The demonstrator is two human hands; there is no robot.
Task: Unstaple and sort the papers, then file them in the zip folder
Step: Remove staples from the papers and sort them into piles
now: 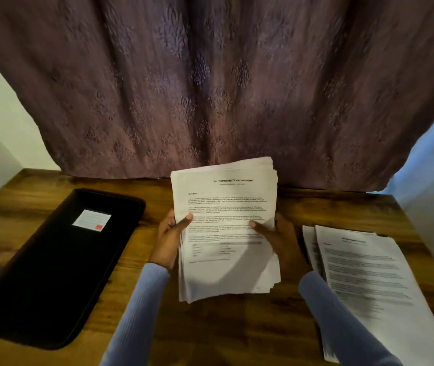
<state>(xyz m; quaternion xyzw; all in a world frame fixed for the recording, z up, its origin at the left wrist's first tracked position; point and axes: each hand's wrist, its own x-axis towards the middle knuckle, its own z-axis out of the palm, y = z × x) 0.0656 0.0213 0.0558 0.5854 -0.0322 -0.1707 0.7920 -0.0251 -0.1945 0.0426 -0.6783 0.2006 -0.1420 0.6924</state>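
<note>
Both hands, left hand (169, 235) and right hand (280, 237), are gripping a paper stack (226, 233) headed "Internship Documentation" above the wooden table (263, 326); the black zip folder (52, 260) is lying left, purple curtain (210, 75) hanging behind.

Both arms wear long, close-fitting sleeves of light blue ribbed knit fabric (142, 307). The sleeves end at the wrists. Both hands are bare.

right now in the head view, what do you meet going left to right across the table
black zip folder → left hand → held stack of papers → right hand → pile of papers lying on the table
</note>
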